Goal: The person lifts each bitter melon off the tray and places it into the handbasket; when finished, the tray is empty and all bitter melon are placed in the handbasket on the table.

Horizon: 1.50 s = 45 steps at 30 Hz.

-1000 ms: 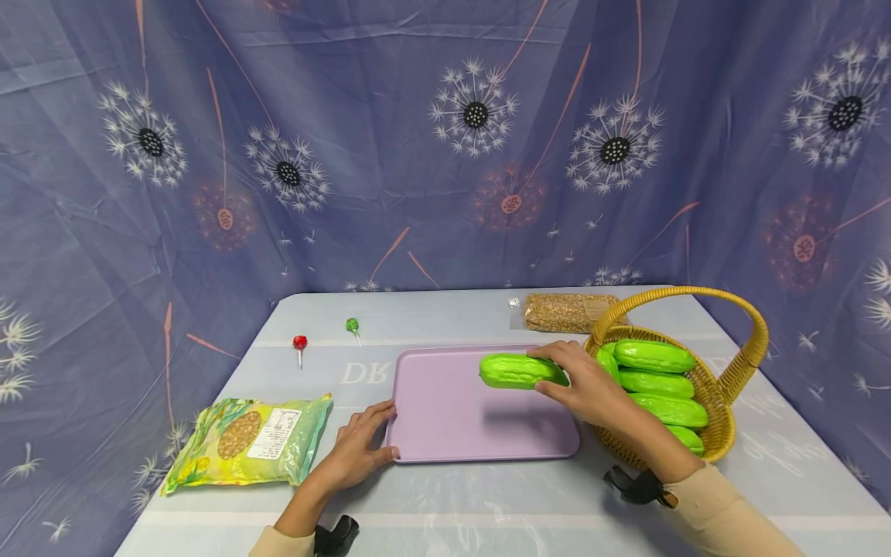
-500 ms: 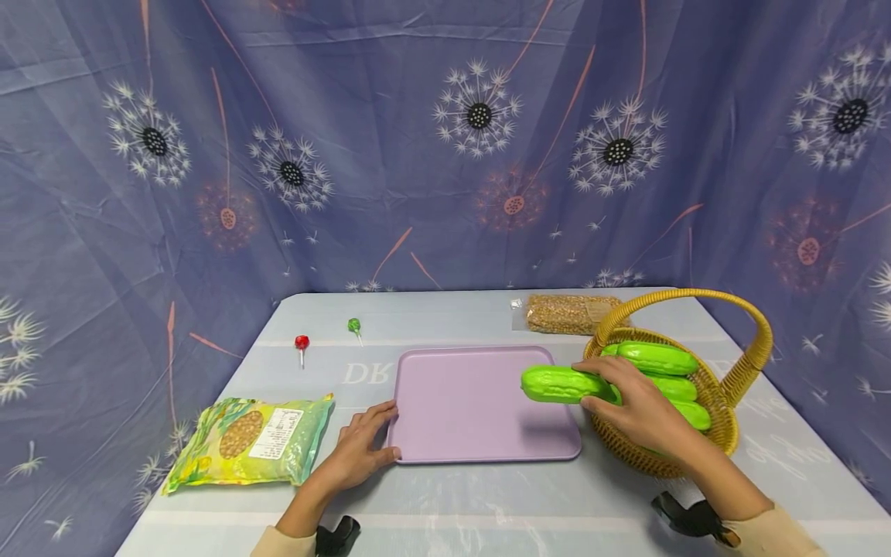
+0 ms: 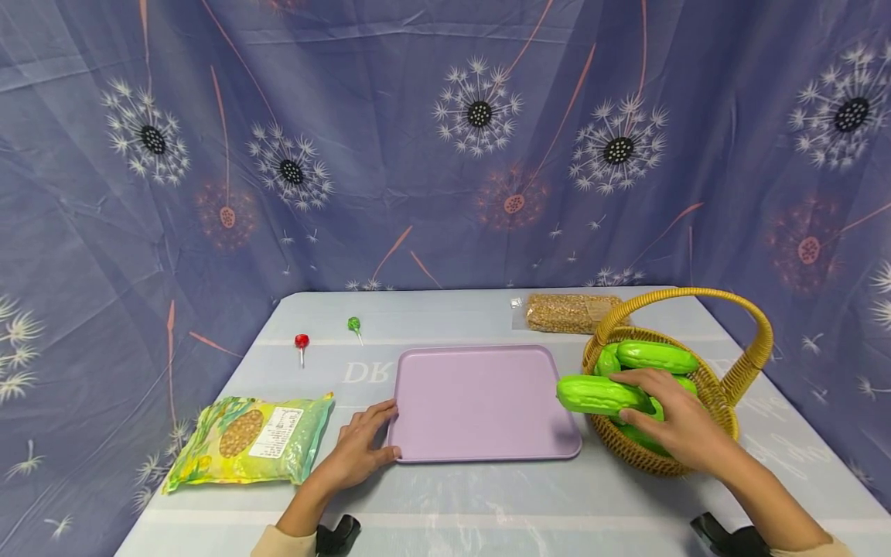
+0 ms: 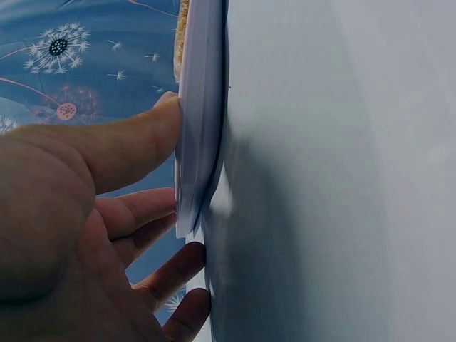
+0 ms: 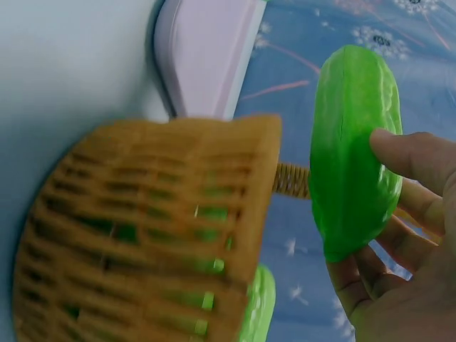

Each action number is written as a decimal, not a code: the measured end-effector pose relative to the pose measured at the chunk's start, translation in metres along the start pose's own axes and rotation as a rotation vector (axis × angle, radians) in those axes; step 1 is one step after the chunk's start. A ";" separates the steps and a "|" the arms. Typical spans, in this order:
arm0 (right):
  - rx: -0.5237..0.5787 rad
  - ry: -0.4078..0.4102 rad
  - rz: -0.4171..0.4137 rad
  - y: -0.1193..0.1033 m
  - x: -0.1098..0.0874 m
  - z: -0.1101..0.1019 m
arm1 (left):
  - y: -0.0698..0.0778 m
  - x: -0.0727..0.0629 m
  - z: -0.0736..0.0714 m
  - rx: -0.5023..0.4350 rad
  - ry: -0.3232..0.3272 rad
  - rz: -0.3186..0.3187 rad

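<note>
My right hand (image 3: 678, 418) holds a bright green, bumpy cucumber (image 3: 592, 394) above the left side of the wicker basket (image 3: 612, 449). In the right wrist view the thumb lies on one side of the cucumber (image 5: 356, 142), with the fingers around the other; it hangs clear of the basket rim. Several more green cucumbers (image 3: 657, 357) lie inside the basket, partly hidden by the hand. At the left edge of the lilac tray (image 3: 480, 406) rests my left hand (image 3: 362, 449). Its thumb touches the tray's near corner and its fingers are loosely spread along the side.
A yellow-green bag (image 3: 250, 441) lies on the left of the table. Behind it are a red lollipop (image 3: 301, 342) and a green lollipop (image 3: 354, 325). A clear pack of grains (image 3: 571, 312) lies behind the tray. The basket's tall handle (image 3: 755, 340) arches over its right side.
My right hand has carried the cucumber rightward from above the tray to above the basket, and slightly nearer to me. My left hand has stayed at the tray's edge.
</note>
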State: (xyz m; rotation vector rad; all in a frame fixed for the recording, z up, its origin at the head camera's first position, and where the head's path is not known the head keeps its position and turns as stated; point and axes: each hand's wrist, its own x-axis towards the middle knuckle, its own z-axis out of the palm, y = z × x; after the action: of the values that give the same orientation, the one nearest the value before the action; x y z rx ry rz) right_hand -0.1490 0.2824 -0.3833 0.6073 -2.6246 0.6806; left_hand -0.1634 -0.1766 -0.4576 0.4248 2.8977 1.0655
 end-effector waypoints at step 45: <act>-0.144 0.009 0.133 0.080 -0.013 -0.019 | 0.000 0.000 0.000 0.000 -0.005 0.007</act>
State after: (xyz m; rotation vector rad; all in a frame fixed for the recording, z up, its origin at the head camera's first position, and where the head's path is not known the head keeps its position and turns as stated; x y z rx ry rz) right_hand -0.1729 0.3598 -0.4034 0.3897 -2.6950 0.5243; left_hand -0.1635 -0.1770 -0.4576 0.4373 2.8937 1.0638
